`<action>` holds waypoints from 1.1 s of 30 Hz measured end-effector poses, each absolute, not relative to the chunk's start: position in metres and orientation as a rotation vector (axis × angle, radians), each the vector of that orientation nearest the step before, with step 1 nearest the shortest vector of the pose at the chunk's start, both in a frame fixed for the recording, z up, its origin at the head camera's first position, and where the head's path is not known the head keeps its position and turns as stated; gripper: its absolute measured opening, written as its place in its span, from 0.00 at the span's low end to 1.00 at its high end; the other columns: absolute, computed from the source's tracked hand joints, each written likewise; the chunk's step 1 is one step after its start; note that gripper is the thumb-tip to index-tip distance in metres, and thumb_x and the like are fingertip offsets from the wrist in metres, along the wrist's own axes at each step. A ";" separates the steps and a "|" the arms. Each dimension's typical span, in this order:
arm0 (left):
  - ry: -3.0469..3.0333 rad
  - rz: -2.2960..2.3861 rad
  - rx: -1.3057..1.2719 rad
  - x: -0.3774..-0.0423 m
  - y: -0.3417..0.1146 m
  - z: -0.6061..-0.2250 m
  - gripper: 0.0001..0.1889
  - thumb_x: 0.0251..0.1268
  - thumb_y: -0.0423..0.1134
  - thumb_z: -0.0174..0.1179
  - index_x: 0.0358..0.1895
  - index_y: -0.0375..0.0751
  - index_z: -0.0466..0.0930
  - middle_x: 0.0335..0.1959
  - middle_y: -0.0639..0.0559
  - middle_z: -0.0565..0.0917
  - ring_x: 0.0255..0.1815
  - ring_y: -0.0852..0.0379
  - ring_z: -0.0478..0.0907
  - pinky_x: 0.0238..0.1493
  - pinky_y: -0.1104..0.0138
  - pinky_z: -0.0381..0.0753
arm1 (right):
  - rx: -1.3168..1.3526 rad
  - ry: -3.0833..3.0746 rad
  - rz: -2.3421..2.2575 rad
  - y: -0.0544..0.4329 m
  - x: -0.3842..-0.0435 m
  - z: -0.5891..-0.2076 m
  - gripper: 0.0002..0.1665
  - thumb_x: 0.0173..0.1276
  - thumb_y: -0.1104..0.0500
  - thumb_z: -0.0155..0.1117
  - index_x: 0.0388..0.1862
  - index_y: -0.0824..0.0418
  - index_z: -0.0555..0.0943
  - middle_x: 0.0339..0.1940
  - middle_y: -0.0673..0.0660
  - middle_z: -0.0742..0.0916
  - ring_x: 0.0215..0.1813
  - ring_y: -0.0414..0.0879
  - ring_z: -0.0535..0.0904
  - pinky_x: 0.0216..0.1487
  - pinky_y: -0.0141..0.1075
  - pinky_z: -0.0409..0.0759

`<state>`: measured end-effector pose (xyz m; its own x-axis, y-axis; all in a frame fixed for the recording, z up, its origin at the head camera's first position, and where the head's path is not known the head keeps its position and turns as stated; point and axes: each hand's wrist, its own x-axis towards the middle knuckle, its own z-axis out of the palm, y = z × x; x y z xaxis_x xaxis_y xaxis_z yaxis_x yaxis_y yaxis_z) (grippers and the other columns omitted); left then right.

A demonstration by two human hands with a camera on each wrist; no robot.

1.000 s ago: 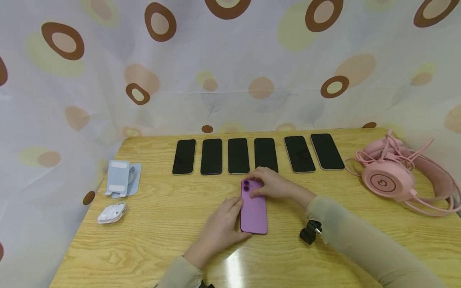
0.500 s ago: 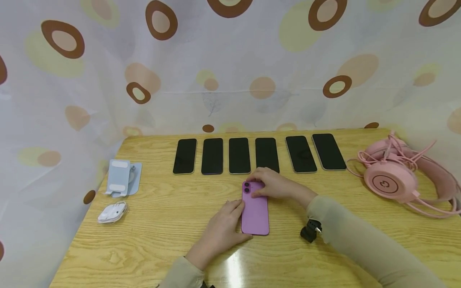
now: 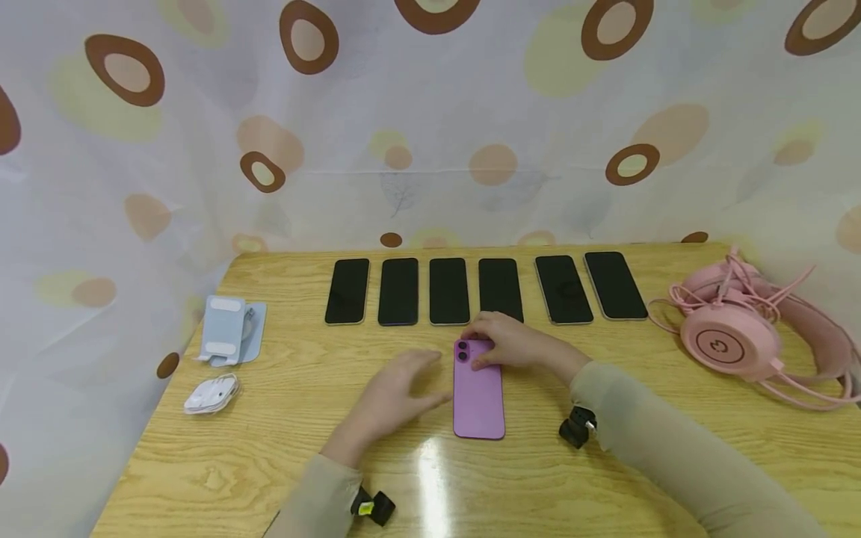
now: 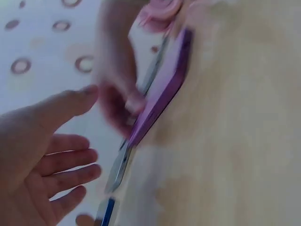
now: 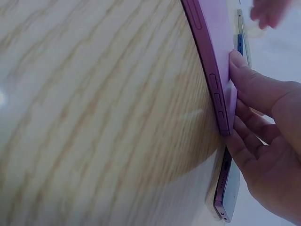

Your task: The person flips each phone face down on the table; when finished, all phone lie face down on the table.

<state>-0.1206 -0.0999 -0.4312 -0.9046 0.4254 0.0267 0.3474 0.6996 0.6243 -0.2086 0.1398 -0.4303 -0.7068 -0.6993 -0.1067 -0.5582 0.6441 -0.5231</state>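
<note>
A purple smartphone (image 3: 479, 403) lies back-up on the wooden table, its two camera lenses at the far left corner. My right hand (image 3: 511, 342) holds its far end; in the right wrist view the thumb (image 5: 249, 77) lies on the phone's back and the other fingers are at the end edge. To the left of the phone, my left hand (image 3: 386, 403) is apart from it, thumb and fingers spread, holding nothing. The left wrist view shows this hand (image 4: 28, 155) with its fingers loosely extended. Behind the purple phone is a row of several dark-screened phones (image 3: 448, 291).
Pink headphones (image 3: 729, 336) with a tangled cable occupy the table's right side. On the left stand a light blue phone stand (image 3: 223, 329) and white coiled earphones (image 3: 211, 394). A patterned cloth (image 3: 430, 112) hangs along the table's back and left.
My left hand has let go of the purple phone's left edge and moved left, fingers spreading. The right hand and phone have stayed in place.
</note>
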 end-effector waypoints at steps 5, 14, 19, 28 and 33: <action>2.935 1.299 0.344 -0.158 -0.138 -0.431 0.33 0.60 0.50 0.65 0.67 0.42 0.68 0.66 0.46 0.70 0.66 0.46 0.65 0.65 0.50 0.65 | -1.035 2.582 -0.648 0.139 -0.210 -0.431 0.27 0.57 0.52 0.73 0.54 0.63 0.80 0.48 0.54 0.80 0.49 0.47 0.74 0.53 0.42 0.74; 3.051 1.592 0.010 -0.198 -0.189 -0.460 0.35 0.57 0.43 0.69 0.66 0.33 0.68 0.62 0.39 0.72 0.64 0.43 0.66 0.66 0.54 0.65 | -1.038 2.540 -0.575 0.128 -0.218 -0.418 0.27 0.54 0.52 0.76 0.50 0.64 0.81 0.41 0.52 0.80 0.43 0.45 0.74 0.47 0.36 0.76; 3.092 1.474 -0.001 -0.201 -0.198 -0.467 0.37 0.56 0.44 0.70 0.66 0.30 0.66 0.63 0.35 0.70 0.65 0.40 0.65 0.67 0.52 0.63 | -1.007 2.552 -0.641 0.108 -0.242 -0.410 0.28 0.55 0.54 0.75 0.53 0.64 0.80 0.44 0.54 0.81 0.44 0.46 0.76 0.46 0.35 0.77; 3.109 1.268 -0.037 -0.205 -0.208 -0.479 0.39 0.59 0.48 0.67 0.67 0.29 0.63 0.65 0.32 0.67 0.67 0.37 0.62 0.68 0.51 0.59 | -0.934 2.689 -0.738 0.042 -0.289 -0.406 0.29 0.63 0.56 0.68 0.61 0.68 0.74 0.57 0.61 0.79 0.56 0.53 0.76 0.57 0.42 0.75; 3.111 1.260 -0.057 -0.206 -0.207 -0.477 0.38 0.59 0.48 0.66 0.68 0.30 0.63 0.65 0.33 0.67 0.67 0.37 0.61 0.69 0.50 0.58 | -0.897 2.730 -0.704 0.008 -0.306 -0.410 0.35 0.64 0.54 0.67 0.66 0.67 0.70 0.63 0.61 0.76 0.64 0.53 0.71 0.63 0.42 0.70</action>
